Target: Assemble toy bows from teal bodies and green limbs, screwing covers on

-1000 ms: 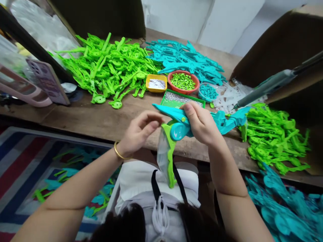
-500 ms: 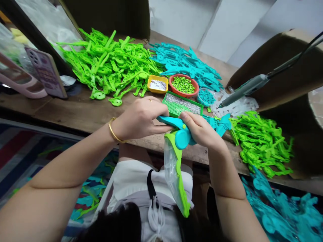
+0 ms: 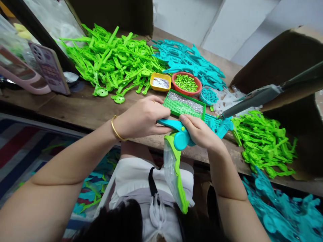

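Note:
A teal and green toy assembly is held between my two hands over the table's front edge. My left hand, with a gold bracelet at the wrist, is closed on the assembly's left teal end. My right hand grips its teal body, the thumb lying on top. From the round teal joint a green part with a clear cover hangs over my lap. Just behind my hands lies a green perforated tray of small metal pieces. The tip of a hanging electric screwdriver is close to the assembly's right end.
Green parts and teal parts are heaped at the back. A yellow dish, a red bowl and a clear bowl stand near the tray. More green parts lie right. A phone leans left.
The screwdriver looks lower and nearer the assembly's right end. Both hands keep their hold, with hardly any movement. The view has shifted slightly.

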Available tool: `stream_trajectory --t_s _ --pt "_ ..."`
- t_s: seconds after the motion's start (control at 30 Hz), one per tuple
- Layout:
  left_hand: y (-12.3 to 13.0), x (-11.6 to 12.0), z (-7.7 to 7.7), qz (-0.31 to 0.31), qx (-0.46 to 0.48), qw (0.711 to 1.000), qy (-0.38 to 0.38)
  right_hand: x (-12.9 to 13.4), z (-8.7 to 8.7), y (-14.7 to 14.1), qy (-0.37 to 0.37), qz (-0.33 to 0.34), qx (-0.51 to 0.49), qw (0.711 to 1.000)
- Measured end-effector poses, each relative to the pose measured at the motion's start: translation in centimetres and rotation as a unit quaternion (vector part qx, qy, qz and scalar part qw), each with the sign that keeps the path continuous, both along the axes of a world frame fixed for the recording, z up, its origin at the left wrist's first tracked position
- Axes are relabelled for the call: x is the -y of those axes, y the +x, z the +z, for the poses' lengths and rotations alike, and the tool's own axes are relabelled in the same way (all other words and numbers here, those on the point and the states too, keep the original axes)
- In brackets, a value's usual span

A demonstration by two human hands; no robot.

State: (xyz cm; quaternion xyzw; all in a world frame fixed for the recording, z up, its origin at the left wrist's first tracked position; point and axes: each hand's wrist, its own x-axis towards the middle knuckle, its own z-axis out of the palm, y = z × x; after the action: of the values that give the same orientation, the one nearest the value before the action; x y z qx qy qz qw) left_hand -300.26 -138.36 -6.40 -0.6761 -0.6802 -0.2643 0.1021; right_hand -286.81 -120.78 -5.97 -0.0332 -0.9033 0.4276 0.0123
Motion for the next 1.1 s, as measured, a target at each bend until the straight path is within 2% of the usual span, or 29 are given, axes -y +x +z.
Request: stream_trajectory --t_s 0.1,0.23,0.33,0.47,0.53,0.57,0.6,0.63,0.7,0.77,0.8,0.83,0.87,0.93,1.0,1.1 --pt "-0.1 0.2 -0.1 -0.011 -0.062 0.998 -0.006 0.0 -0.2 -0.1 0.0 0.003 0.023 1.0" --pt "0.2 0.3 -0.2 0.002 -0.169 0.985 0.038 0.1 -0.4 -0.4 0.003 -0.001 0.045 0.999" --pt "0.5 0.2 -0.1 -0.005 -0.181 0.982 0.058 0.2 -0.5 -0.5 0.008 0.006 0.059 0.998" --pt "0.2 0.4 0.0 -0.015 -0.111 0.992 0.05 0.2 -0.4 -0.1 -0.001 0.015 0.053 0.999" --pt "0.3 0.6 -0.4 -0.005 -0.006 0.999 0.044 -0.2 -0.2 0.1 -0.017 0.019 0.036 0.999" --pt "0.6 0.7 -0.8 0.007 0.082 0.995 0.056 -0.4 0.0 0.2 -0.023 0.023 0.026 0.999" --pt "1.0 0.8 -1.5 0.015 0.188 0.979 0.077 -0.6 0.2 0.3 -0.026 0.027 0.015 0.999" --pt "1.7 0.9 -2.4 0.016 0.299 0.949 0.1 -0.8 0.4 0.3 -0.024 0.03 0.001 0.999" --pt "3.5 1.0 -4.3 -0.016 0.492 0.862 0.119 -1.0 0.7 0.4 -0.004 0.03 -0.031 0.999" --pt "5.0 1.1 -6.0 -0.046 0.602 0.794 0.076 -1.0 0.8 0.5 0.034 0.015 -0.077 0.996" --pt "5.3 1.2 -6.4 -0.033 0.623 0.779 0.061 -0.8 0.7 0.5 0.055 0.007 -0.102 0.993" --pt "5.4 1.5 -6.6 -0.001 0.614 0.787 0.06 -0.6 0.5 0.6 0.075 0.006 -0.124 0.989" --pt "5.1 1.8 -6.6 0.039 0.573 0.816 0.06 -0.3 0.1 0.6 0.092 0.013 -0.142 0.985" --pt "3.6 2.4 -6.0 0.105 0.424 0.899 0.042 0.3 -0.9 0.5 0.123 0.041 -0.168 0.977" --pt "1.7 3.0 -5.4 0.119 0.276 0.954 -0.012 1.2 -2.3 0.1 0.154 0.06 -0.192 0.967" --pt "-0.8 3.2 -5.5 0.106 0.18 0.976 -0.059 3.0 -4.1 -0.8 0.19 0.042 -0.213 0.958"
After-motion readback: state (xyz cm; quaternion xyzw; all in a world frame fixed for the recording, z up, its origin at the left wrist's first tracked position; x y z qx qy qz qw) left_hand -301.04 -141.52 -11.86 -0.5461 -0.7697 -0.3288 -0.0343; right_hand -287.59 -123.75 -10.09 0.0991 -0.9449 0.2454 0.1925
